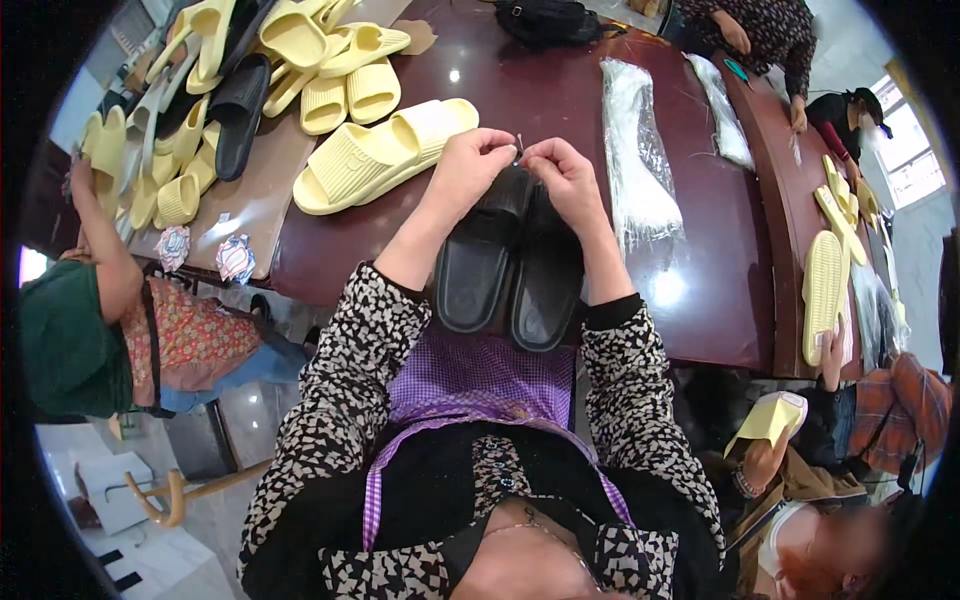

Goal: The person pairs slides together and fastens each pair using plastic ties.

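A pair of black slide slippers (478, 265) lies side by side on the table's near edge, toes away from me. Over their toe end, my left hand (468, 168) and my right hand (568, 178) meet with fingertips almost touching. Each is closed in a pinch. A thin strand (519, 141) shows between the fingertips; its ends are too small to make out. Just left of my left hand rests a pair of pale yellow slide slippers (385, 155). To the right of my right hand lies a clear plastic bag of thin white strands (640, 160).
A heap of yellow, black and grey slippers (240, 100) covers the table's left end, where a person in green reaches in. Another bag of strands (722, 110) and a black bag (548, 20) lie farther off. Co-workers handle yellow slippers (823, 290) on the right.
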The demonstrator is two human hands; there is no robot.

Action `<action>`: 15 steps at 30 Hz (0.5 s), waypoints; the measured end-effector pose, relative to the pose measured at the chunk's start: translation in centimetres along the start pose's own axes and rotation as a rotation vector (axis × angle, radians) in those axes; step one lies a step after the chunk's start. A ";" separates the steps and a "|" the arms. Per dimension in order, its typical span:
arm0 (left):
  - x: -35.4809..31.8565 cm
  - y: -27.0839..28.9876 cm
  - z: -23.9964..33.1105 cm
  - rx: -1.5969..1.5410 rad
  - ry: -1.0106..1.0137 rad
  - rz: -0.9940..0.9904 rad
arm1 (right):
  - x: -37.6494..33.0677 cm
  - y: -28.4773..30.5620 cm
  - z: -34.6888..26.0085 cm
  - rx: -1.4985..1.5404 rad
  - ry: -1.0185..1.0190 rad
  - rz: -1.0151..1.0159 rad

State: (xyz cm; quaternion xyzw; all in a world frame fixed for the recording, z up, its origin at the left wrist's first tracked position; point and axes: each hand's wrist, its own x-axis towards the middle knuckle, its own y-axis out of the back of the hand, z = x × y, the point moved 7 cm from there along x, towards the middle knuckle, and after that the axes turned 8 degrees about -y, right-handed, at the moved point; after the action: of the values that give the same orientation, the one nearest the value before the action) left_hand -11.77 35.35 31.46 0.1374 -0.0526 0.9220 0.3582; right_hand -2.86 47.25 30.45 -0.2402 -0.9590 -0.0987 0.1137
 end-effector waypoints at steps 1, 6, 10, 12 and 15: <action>0.1 -0.7 -0.2 0.003 0.001 -0.008 | -0.4 0.3 0.3 -0.015 -0.019 0.002; -0.1 -3.5 -2.4 -0.232 0.164 -0.059 | -1.6 1.6 1.6 0.002 -0.113 0.014; -0.6 -4.6 -3.6 -0.384 0.226 -0.037 | -2.4 2.8 1.9 0.100 -0.133 0.103; -0.7 -5.1 -3.5 -0.452 0.208 0.016 | -2.7 3.5 1.9 0.140 -0.133 0.155; -1.1 -5.6 -3.3 -0.424 0.195 -0.003 | -2.8 4.4 1.2 0.103 -0.045 0.231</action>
State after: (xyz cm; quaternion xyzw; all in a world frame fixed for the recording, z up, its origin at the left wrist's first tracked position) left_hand -7.91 39.42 27.97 -0.0307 -0.2100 0.8986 0.3839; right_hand 1.46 50.12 29.20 -0.3449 -0.9311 -0.0301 0.1148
